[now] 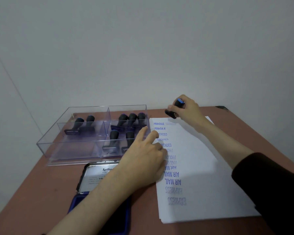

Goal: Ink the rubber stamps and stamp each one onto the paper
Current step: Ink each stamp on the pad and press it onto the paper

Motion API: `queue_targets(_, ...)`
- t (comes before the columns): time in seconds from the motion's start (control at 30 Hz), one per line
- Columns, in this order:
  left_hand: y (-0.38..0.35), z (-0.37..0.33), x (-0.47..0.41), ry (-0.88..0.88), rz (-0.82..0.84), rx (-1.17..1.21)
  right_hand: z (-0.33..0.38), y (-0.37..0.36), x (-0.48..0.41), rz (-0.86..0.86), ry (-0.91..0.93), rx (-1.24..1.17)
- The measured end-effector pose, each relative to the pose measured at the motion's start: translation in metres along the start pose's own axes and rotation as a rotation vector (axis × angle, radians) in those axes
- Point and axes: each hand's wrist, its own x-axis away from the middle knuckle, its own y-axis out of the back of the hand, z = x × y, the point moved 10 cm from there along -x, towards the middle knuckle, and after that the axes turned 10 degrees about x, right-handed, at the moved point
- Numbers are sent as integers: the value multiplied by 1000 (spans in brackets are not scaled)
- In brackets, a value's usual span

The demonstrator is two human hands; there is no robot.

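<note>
Stamp (169,114) over far edge of paper (202,167)

My reddish-brown desk (29,192) fills the lower frame and meets a plain pale wall (143,48) above. At upper left a faint diagonal seam (15,85) runs, perhaps the room's corner.

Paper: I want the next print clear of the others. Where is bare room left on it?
The right half of the paper is bare, between the column of prints and the right forearm. A bare strip also lies under the lowest EXPRESS print. Crowded: the left edge, prints stacked from FRAGILE down, with the left hand resting there.
</note>
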Motion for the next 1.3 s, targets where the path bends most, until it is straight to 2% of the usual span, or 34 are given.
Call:
queue_targets(0.13,10,0,1,12,-110,91,26,5,-2,-8,-8,-139)
queue_targets(0.37,50,35,34,102,-343,301,92,-29,-3,53,99,-161)
queue_targets(0.63,47,123,100,431,-263,296,163,-119,-6,206,198,-113)
queue_targets(0.87,47,129,117,439,-322,314,174,-170,-3,288,259,128)
queue_targets(1.3,46,129,117,433,-380,301,176,-185,5,285,363,495)
